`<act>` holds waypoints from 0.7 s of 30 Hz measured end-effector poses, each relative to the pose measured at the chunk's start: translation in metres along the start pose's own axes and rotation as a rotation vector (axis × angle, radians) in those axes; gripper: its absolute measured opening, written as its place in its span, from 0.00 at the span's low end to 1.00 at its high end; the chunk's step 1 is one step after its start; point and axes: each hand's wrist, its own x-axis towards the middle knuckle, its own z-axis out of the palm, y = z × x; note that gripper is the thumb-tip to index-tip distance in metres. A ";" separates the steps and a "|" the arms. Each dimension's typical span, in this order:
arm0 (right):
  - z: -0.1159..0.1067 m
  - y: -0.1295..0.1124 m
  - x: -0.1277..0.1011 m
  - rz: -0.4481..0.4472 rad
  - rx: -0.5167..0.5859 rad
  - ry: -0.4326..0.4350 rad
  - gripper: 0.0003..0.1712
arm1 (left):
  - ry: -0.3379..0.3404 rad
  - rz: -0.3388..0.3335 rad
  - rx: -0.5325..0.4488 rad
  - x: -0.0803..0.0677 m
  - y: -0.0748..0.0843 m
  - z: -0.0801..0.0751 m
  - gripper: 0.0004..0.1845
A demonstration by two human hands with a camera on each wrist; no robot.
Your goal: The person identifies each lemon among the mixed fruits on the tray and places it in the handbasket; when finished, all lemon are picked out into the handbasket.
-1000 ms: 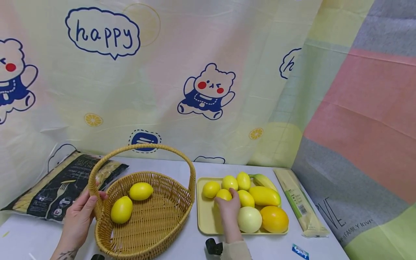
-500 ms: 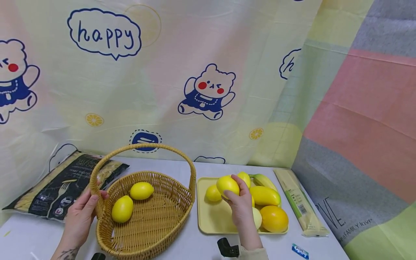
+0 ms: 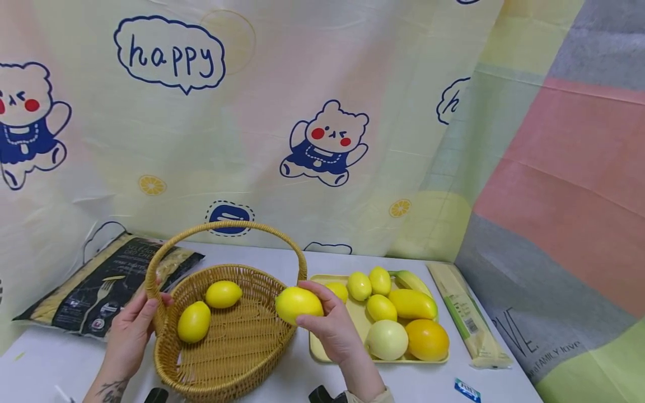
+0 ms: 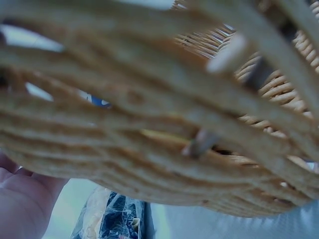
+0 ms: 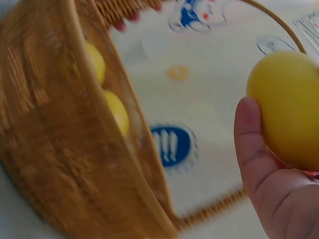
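Note:
My left hand grips the handle of a wicker basket at its left base. Two lemons lie inside: one lemon toward the back, another lemon by the left wall. Over the basket's right rim, my right hand holds a third lemon between thumb and fingers. In the right wrist view the thumb presses on this lemon, beside the tilted-looking basket. Basket weave fills most of the left wrist view, with part of the left hand at the lower left.
Right of the basket, a yellow tray bears several lemons, a banana, a mango-like yellow fruit, a pale green round fruit and an orange. A pasta bag lies left; a noodle packet lies right.
My right hand has lifted a lemon from the tray and carried it left to the basket's right rim. My left hand keeps its grip on the handle.

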 end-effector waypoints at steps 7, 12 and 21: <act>0.047 0.024 0.014 0.057 -0.020 -0.039 0.33 | -0.017 0.034 -0.016 0.000 -0.004 0.001 0.28; 0.081 0.036 0.023 0.122 -0.069 -0.076 0.32 | -0.014 0.032 -0.004 0.000 -0.002 0.001 0.28; 0.118 0.052 0.036 0.244 -0.293 -0.131 0.29 | -0.013 -0.003 0.027 0.000 0.001 0.000 0.29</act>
